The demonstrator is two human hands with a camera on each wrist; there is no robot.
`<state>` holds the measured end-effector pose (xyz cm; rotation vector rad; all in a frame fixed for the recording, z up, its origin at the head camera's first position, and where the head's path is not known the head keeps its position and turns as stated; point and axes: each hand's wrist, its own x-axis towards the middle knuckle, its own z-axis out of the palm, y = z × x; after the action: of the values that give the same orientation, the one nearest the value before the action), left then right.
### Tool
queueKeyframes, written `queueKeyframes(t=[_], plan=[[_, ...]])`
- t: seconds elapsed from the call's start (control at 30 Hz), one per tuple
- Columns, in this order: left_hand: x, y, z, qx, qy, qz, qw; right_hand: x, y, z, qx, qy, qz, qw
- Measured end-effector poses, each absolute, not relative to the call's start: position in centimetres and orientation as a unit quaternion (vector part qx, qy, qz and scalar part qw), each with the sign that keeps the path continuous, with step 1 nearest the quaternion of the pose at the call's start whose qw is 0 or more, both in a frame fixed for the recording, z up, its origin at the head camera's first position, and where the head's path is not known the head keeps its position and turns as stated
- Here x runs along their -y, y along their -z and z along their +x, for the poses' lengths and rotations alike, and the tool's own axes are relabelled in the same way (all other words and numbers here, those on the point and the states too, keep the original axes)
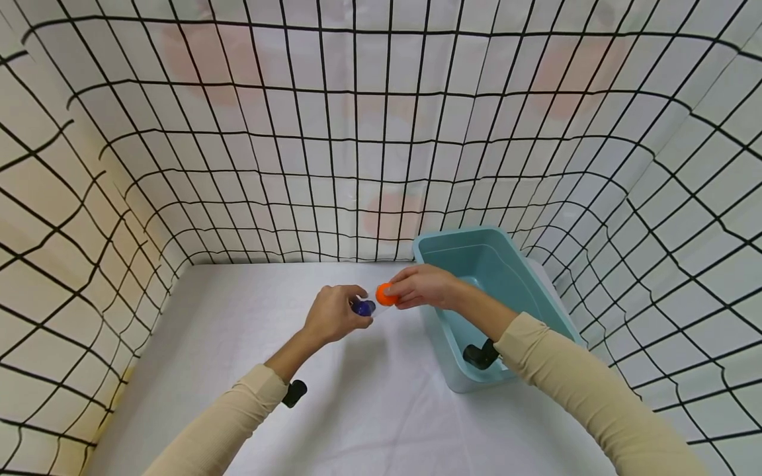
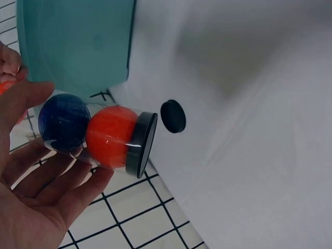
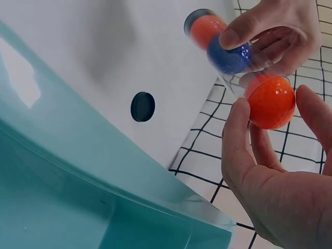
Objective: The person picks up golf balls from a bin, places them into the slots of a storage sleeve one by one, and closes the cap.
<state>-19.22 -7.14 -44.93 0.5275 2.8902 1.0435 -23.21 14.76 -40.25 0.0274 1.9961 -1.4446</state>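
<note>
Holding the clear ball tube [image 2: 98, 136] steady in my left hand [image 1: 333, 316], fingers curled round it with a blue ball [image 2: 64, 122] and an orange one inside, I pinch a second orange ball [image 3: 270, 101] in my right grip [image 1: 424, 286] right at its mouth. I'd keep the tube level. The teal bin [image 1: 476, 248] stands close right; open white worktop [image 1: 238, 370] lies left, the checked curtain [image 1: 357, 132] well behind.

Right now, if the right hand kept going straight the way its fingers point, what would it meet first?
The right hand, pinching an orange ball, points at the open mouth of the clear tube gripped by the left hand. It would likely meet that tube, though depth is unclear.
</note>
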Motion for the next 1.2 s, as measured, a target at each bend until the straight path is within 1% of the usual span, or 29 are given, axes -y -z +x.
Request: queueKeyframes(t=[0.33,0.53,1.2], plan=[[7.57,45.2,-19.2,-0.928,-0.337,0.159,0.009,-14.68,40.27,-23.34,-0.76,0.554,0.004,0.338],[7.66,45.07,-19.08,-0.927,-0.343,0.151,0.016,-14.68,40.32,-23.44,-0.757,0.559,0.005,0.338],[7.56,45.11,-19.04,-0.926,-0.346,0.147,0.014,-14.7,40.66,-23.66,-0.753,0.564,-0.002,0.339]])
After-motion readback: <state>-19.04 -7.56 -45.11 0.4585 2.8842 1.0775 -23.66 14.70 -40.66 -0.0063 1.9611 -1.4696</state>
